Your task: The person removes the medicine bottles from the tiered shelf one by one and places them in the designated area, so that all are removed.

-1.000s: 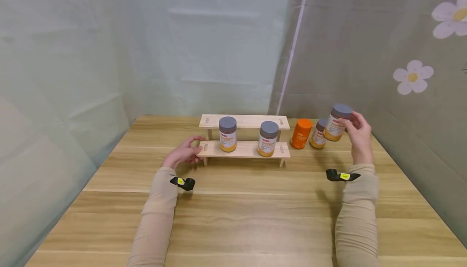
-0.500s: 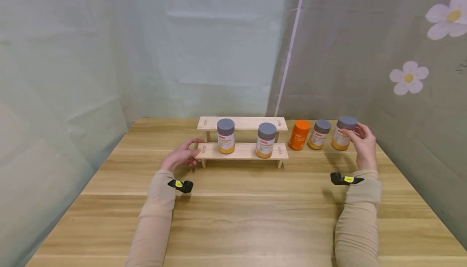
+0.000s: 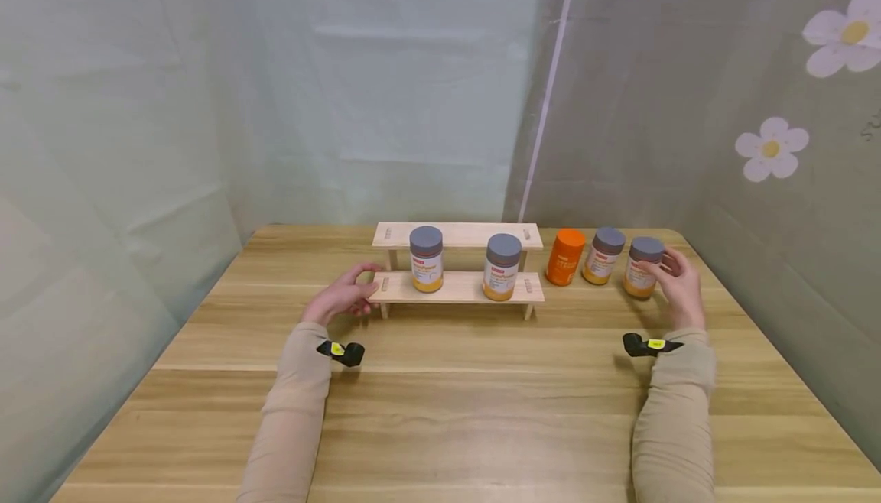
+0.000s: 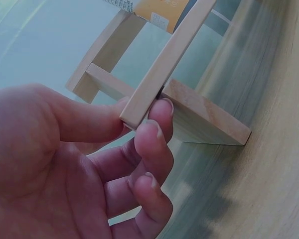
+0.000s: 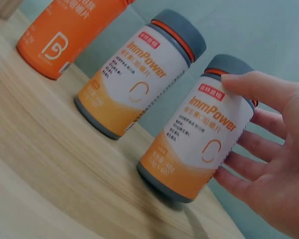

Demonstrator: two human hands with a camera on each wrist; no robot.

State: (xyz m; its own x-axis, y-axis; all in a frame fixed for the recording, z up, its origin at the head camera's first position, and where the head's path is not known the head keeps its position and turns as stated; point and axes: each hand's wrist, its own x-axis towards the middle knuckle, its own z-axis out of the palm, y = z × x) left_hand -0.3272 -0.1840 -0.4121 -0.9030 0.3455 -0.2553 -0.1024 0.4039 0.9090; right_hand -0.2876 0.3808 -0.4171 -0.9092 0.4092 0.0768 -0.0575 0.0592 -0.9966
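Observation:
My left hand (image 3: pixel 342 296) pinches the left end of the lower board of a two-tier wooden shelf (image 3: pixel 457 287) between thumb and fingers, as the left wrist view (image 4: pixel 134 159) shows close up. Toward the table's right side, my right hand (image 3: pixel 677 281) grips a grey-lidded vitamin bottle (image 5: pixel 197 134) with a white and orange label, thumb on its front and fingers round its far side. The bottle's base is at or just above the table; I cannot tell which. A matching bottle (image 3: pixel 603 257) and an orange bottle (image 3: pixel 566 257) stand to its left.
On the shelf's lower board stand two more grey-lidded bottles, one toward the left (image 3: pixel 427 260) and one toward the right (image 3: pixel 502 267). A pale curtain (image 3: pixel 413 90) hangs behind the wooden table (image 3: pixel 482 411), and a flowered cloth (image 3: pixel 778 220) hangs at the right.
My right hand has lowered its bottle from above the table to beside the matching bottle, then drawn it slightly nearer. My left hand keeps its hold on the shelf.

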